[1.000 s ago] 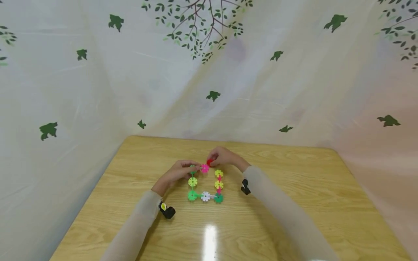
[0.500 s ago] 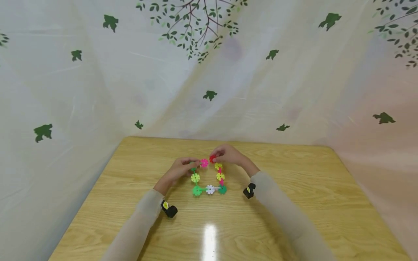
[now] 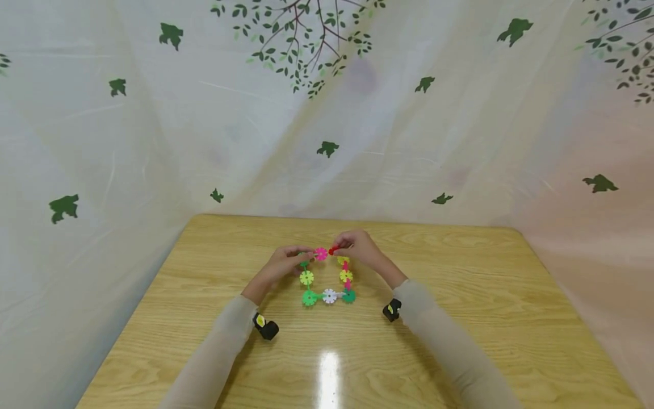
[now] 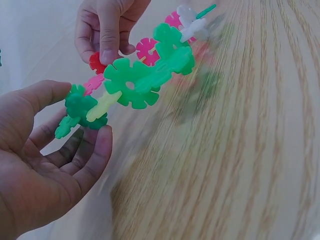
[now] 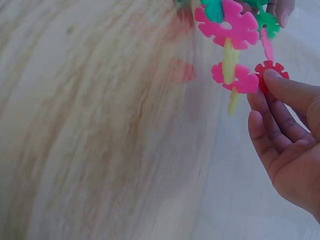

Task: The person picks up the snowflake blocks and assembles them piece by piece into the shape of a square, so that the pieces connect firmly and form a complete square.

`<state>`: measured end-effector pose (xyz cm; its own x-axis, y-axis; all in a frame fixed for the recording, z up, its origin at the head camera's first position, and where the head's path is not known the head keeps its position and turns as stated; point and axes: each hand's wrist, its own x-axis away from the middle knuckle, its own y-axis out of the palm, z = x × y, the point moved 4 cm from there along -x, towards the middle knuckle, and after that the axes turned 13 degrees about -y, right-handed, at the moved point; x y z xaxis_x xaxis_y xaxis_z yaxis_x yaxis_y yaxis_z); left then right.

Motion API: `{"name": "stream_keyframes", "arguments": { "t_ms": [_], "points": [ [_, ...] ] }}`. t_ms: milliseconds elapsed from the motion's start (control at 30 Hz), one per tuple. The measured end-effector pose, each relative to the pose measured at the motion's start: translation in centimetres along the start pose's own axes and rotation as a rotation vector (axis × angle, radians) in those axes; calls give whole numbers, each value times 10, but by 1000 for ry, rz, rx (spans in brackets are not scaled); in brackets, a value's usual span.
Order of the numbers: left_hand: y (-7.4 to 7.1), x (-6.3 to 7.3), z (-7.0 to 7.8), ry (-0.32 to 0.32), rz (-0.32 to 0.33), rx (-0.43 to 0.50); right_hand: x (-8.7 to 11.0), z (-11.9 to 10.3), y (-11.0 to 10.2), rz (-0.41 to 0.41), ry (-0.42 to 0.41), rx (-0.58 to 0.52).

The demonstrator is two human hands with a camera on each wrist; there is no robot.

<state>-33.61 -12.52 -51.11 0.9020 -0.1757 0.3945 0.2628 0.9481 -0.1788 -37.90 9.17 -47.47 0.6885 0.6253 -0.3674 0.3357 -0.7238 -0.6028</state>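
A four-sided chain of flower-shaped interlocking discs hangs between the hands, in pink, green, yellow and white. My left hand (image 3: 282, 266) pinches its far left corner, where dark green discs (image 4: 84, 110) sit between thumb and fingers. Beside that corner is a bright pink disc (image 3: 321, 254). My right hand (image 3: 360, 250) pinches a red disc (image 5: 272, 72) between thumb and fingers, close to the pink disc and above the yellow disc (image 3: 343, 260) of the right side. Whether the red disc is joined to the pink one I cannot tell. A white disc (image 3: 329, 296) marks the near side.
The wooden table (image 3: 460, 318) reaches to a pale curtain (image 3: 255, 142) printed with leaves and birds. A small black camera is strapped at the left wrist (image 3: 266, 327) and another at the right wrist (image 3: 392, 310).
The disc chain has shifted away from me and slightly right. My right hand has drawn the red disc rightward, over the yellow right side. The left hand keeps its hold.
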Motion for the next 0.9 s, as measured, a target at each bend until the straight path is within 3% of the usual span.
{"name": "stream_keyframes", "arguments": {
  "t_ms": [367,600,900],
  "points": [
    [6,-4,2,24,-18,6,2,-5,2,31,-24,45],
    [11,-4,4,110,7,11,5,-6,2,48,-10,63],
    [20,-2,11,248,89,-95,10,-7,1,60,-22,56]
  ]
}}
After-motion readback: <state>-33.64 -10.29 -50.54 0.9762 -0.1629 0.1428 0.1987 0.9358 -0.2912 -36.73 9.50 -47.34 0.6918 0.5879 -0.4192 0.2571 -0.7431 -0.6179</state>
